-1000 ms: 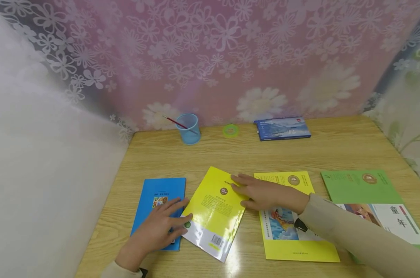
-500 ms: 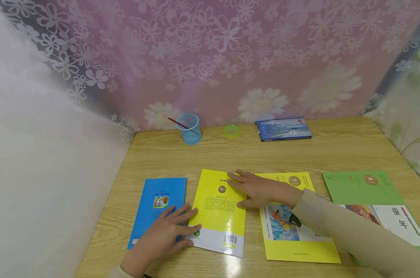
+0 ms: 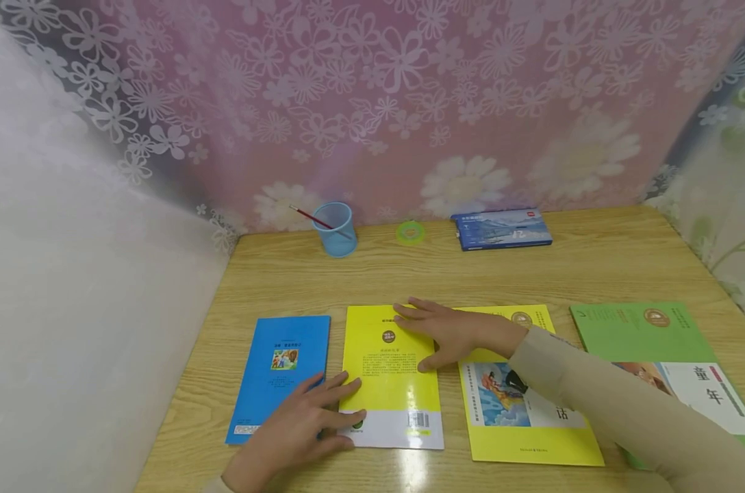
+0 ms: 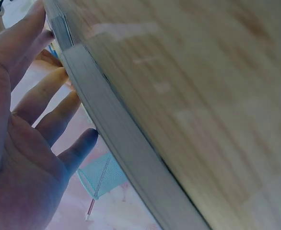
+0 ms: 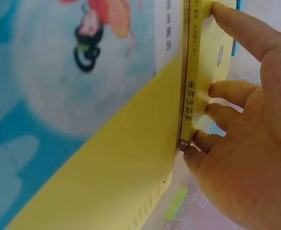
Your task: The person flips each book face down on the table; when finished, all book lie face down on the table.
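A yellow book (image 3: 391,394) with a white lower band lies back cover up on the table, nearly square to its front edge. My left hand (image 3: 301,428) rests at its lower left corner, fingers spread, partly over a blue book (image 3: 264,394). My right hand (image 3: 452,335) touches the upper right of the cover with extended fingers. In the left wrist view, fingertips of the left hand (image 4: 35,139) meet the pale page edges (image 4: 111,124). The right wrist view has the right hand's fingertips (image 5: 217,88) against the yellow spine (image 5: 192,81).
Another yellow book (image 3: 533,446) with a picture cover lies under my right forearm, beside a green book (image 3: 625,335). Along the back stand a blue mesh cup (image 3: 337,236) with a pencil (image 3: 311,217), a green tape roll (image 3: 411,233) and a blue box (image 3: 502,231).
The yellow book has turned from a slant to nearly straight, beside the blue book. My left hand has moved right with its lower corner; my right hand has shifted slightly left.
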{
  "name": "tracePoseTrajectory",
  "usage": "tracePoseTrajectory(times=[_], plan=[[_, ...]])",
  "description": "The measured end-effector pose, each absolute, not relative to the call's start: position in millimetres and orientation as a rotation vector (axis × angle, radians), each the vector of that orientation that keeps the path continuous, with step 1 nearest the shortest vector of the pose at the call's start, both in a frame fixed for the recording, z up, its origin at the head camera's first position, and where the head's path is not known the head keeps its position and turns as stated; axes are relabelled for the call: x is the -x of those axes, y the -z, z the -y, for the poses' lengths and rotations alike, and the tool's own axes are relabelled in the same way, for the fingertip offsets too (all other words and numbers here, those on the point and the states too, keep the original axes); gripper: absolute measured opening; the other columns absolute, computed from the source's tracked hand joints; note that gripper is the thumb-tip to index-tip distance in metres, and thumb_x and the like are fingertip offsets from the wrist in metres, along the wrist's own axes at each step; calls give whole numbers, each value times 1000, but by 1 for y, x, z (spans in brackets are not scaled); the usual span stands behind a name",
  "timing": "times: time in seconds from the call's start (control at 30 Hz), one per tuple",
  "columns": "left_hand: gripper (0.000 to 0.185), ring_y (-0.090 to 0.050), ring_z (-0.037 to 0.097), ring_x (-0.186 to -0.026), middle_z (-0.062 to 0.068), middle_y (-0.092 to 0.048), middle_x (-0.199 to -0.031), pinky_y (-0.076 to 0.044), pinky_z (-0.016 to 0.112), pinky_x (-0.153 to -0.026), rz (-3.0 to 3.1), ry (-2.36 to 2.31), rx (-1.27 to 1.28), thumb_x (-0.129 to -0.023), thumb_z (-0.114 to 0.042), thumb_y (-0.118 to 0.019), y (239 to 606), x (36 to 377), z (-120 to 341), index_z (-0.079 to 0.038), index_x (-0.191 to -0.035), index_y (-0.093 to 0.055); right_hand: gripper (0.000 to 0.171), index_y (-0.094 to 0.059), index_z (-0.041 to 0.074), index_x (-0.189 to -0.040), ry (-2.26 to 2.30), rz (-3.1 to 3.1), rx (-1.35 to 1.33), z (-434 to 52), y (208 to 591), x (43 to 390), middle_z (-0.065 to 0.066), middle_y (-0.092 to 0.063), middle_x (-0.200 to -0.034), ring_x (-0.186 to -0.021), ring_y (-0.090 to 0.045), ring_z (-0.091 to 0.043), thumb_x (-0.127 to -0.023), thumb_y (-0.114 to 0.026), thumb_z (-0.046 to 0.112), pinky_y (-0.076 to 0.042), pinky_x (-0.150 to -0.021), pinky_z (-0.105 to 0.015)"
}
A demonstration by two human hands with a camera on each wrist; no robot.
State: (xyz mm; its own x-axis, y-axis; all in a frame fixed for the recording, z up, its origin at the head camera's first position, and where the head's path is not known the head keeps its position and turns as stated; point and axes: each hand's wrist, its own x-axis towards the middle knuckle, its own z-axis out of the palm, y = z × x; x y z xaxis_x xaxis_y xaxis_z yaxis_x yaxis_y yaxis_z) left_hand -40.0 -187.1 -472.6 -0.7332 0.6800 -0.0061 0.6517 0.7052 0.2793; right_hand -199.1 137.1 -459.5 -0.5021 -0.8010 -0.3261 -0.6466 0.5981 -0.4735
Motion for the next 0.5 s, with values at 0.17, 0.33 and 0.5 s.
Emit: tracePoseTrajectory(times=[0.17,0.33,0.5], plan=[[50,-48,30,-152,-1,-52,-161,-41,59,-121,-2799,-404,-1089,-92,-52,-75,474,38,186,-37,-139,-68,94,-28,14,-167,426,-2296,1163,-138,463,202,-3,-11,-179,-166,-3,-39,-94,-76,48,-18,-130,-66],[50,-47,30,-152,-2,-52,-161,-41,59,-121,-2797,-406,-1075,-92,-52,-75,474,38,186,-37,-139,-68,93,-29,13,-167,477,-2280,1180,-140,464,203,-6,-11,-179,-166,-3,-40,-94,-77,46,-17,-130,-67],[50,-46,30,-153,-2,-51,-162,-40,59,-122,-2779,-409,-1044,-92,-52,-75,471,37,185,-38,-140,-67,93,-29,13,-167,499,-2274,1193,-142,465,203,-6,-11,-179,-166,-3,-40,-94,-76,46,-16,-130,-68]])
